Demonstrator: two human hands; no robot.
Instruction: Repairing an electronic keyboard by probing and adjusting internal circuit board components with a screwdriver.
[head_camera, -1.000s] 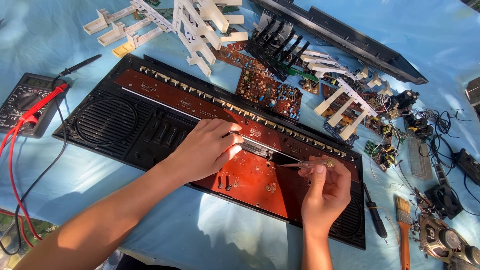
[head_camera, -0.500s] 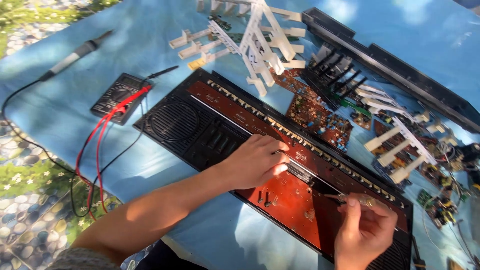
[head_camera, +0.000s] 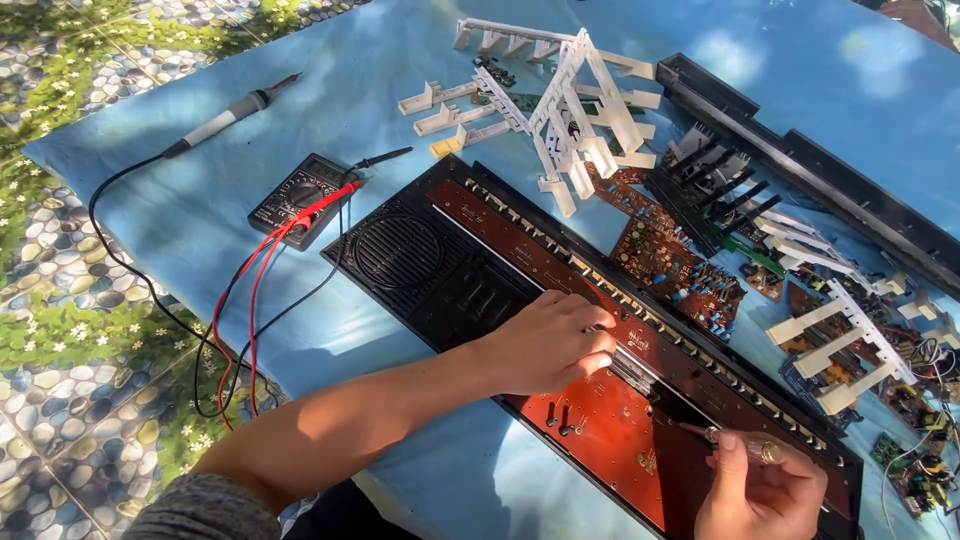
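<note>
My left hand rests palm down on the opened black keyboard case, fingers pressing a red-brown circuit board near a grey ribbon strip. My right hand at the lower right grips a thin screwdriver, its tip pointing left onto the same board. The case has a round speaker grille at its left end.
A black multimeter with red and black leads lies left of the case. A soldering iron lies further back. White key strips, loose circuit boards and a long black housing fill the back and right. Patterned floor shows at left.
The view has swung left and down, so the table's left edge and the floor show now. Both hands stay on the board; the right hand has shifted slightly with the screwdriver.
</note>
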